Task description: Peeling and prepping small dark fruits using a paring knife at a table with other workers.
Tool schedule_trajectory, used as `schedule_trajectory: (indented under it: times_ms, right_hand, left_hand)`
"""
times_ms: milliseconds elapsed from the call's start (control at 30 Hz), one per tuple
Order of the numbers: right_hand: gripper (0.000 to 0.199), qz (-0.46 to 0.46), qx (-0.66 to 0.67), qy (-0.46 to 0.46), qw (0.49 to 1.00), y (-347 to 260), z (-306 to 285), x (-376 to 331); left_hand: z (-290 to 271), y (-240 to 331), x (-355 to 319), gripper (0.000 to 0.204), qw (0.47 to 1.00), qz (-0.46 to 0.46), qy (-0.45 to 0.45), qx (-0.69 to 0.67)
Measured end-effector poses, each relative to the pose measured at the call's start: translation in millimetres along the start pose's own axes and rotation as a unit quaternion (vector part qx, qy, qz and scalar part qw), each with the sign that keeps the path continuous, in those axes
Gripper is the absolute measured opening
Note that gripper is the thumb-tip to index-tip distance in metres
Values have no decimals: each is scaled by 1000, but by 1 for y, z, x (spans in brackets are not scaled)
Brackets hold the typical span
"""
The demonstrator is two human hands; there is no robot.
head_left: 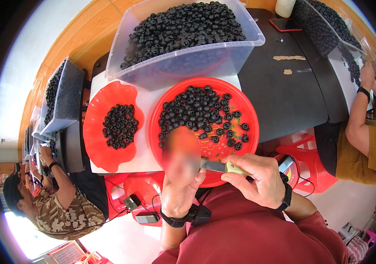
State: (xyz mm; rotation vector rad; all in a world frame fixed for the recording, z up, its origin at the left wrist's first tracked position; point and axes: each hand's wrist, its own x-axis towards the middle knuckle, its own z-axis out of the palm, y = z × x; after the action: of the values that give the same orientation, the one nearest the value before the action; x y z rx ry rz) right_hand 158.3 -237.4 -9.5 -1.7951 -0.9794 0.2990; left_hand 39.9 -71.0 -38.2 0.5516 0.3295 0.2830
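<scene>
My right hand [256, 179] grips a knife by its pale yellow-green handle [237, 169]. The short metal blade [213, 165] points left and meets the edge of a blurred patch over my left hand [180, 189]. That hand is raised in front of the near rim of a round red tray [253, 132], its thumb curled in toward the fingers. What it holds is lost in the blur. Many small round black pieces with holes [192, 108] lie in the tray, heaped at the left and scattered at the right. A red wavy-edged dish [97, 147] to the left holds a smaller pile of them.
Behind the tray stands a large clear plastic bin [183, 66] full of black pieces. A phone [285, 25] lies on the dark table [280, 97] at the far right. People sit working at left [64, 198] and right [364, 149]. Red stools [307, 163] and cables surround me.
</scene>
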Motion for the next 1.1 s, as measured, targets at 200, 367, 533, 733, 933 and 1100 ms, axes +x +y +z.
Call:
schedule_trajectory:
  times_ms: [200, 367, 533, 733, 933, 1100]
  right_hand:
    - [35, -8, -11, -13, 1000, -5, 1, -6]
    - [36, -13, -27, -6, 1000, -4, 3, -7]
    - [36, -11, -40, -15, 999, -7, 1, -6]
    - [35, -16, -42, -3, 999, -4, 2, -6]
    - [35, -15, -40, -10, 999, -4, 1, -6]
    - [33, -14, -47, -6, 999, -2, 2, -7]
  left_hand:
    - [-8, 0, 2, 15, 999, 1, -49, -21]
    - [-6, 0, 2, 16, 999, 0, -45, -21]
    - [-7, 0, 1, 16, 998, 13, -55, -11]
    - [-5, -2, 1, 16, 1000, 5, -23, -9]
    - [-2, -1, 2, 14, 1000, 12, -25, -5]
    - [0, -1, 2, 13, 1000, 13, -20, -1]
